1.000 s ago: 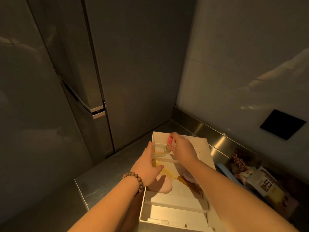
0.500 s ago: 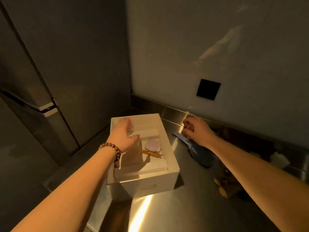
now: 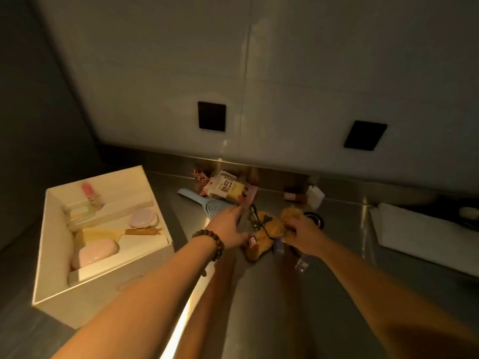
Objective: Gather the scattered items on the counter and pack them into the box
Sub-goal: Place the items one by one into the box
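Both hands are at the pile mid-frame — right hand (image 3: pixel 302 233) curled round the brown plush toy (image 3: pixel 269 229), left hand (image 3: pixel 228 226) flat, fingers straight, holding nothing. I'd scoop the plush whole, strap included, then cross to the box (image 3: pixel 103 286) at lower left.

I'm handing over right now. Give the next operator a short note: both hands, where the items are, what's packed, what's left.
Left hand: open, reaching over the blue brush.
Right hand: gripping the brown plush toy on the counter.
Packed in the box: pink tube, two pink cases, a stick-like item.
Left: plush toy, brush, snack packet, patterned scrunchie, small bottles by the back wall.
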The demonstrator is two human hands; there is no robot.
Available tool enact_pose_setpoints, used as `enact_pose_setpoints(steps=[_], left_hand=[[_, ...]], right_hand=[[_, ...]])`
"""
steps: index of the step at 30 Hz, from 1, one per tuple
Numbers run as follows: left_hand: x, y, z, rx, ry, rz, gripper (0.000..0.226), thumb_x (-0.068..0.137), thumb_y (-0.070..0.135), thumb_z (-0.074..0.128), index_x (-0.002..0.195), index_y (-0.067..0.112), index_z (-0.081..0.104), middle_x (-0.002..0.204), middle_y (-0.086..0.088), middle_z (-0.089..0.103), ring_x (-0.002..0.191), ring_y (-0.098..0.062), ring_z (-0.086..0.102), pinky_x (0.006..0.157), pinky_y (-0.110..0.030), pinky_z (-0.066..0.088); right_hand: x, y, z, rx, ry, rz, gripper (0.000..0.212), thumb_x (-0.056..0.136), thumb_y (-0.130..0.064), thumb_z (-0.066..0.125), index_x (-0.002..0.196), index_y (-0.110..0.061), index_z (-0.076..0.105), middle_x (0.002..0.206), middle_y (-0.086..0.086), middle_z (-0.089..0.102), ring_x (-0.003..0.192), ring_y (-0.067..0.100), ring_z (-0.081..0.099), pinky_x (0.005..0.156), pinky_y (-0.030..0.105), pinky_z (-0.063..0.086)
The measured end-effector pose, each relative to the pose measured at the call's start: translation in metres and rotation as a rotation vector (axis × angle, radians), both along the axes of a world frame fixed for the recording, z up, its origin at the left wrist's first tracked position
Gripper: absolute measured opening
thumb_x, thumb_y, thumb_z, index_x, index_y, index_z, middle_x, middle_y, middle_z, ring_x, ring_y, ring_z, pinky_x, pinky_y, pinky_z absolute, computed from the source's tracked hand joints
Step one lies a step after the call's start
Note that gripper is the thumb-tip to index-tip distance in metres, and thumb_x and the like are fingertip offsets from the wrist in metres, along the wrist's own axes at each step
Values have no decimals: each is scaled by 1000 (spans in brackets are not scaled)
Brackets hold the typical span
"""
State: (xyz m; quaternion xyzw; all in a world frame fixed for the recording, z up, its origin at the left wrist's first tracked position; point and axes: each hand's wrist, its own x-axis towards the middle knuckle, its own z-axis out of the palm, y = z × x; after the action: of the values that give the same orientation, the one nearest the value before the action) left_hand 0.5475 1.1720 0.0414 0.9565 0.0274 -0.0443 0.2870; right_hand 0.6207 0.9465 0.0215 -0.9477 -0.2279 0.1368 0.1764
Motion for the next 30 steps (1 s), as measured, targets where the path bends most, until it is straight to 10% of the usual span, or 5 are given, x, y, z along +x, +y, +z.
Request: enact_pose_setpoints(steps=[10, 19, 24, 30], left_hand=[[20, -74, -78, 228, 104, -39, 66, 79, 42, 62, 133, 13, 38, 131, -10, 47, 119, -27, 43, 100, -36, 37], [-2, -85, -95, 246, -116, -147, 44, 77, 72, 27, 77, 32, 46, 74, 13, 43, 72, -8, 47, 77, -30, 42], [19, -87, -88, 248, -274, -6, 64, 74, 74, 33, 113, 26, 48, 107, 3, 45, 93, -13, 39, 83, -30, 37], [37, -121, -95, 268, 20, 45, 105, 60, 87, 35, 140, 19, 27, 143, -8, 28, 132, -30, 25, 109, -48, 25]], right_hand=[[-14, -47, -47, 42, -21, -85, 60, 85, -26, 68, 140, -16, 44, 140, 10, 45, 129, 29, 40, 105, 38, 34], [-26, -55, -68, 284, -9, -126, 62, 79, -25, 75, 135, -20, 49, 144, 4, 44, 138, 24, 34, 113, 42, 31], [-26, -70, -74, 157, -38, -358, 79, 79, -28, 75, 146, -17, 34, 149, 11, 31, 135, 30, 33, 110, 38, 32], [-30, -73, -75, 24, -78, -457, 61, 85, -39, 66, 137, -21, 41, 128, 6, 49, 119, 21, 45, 98, 34, 43]])
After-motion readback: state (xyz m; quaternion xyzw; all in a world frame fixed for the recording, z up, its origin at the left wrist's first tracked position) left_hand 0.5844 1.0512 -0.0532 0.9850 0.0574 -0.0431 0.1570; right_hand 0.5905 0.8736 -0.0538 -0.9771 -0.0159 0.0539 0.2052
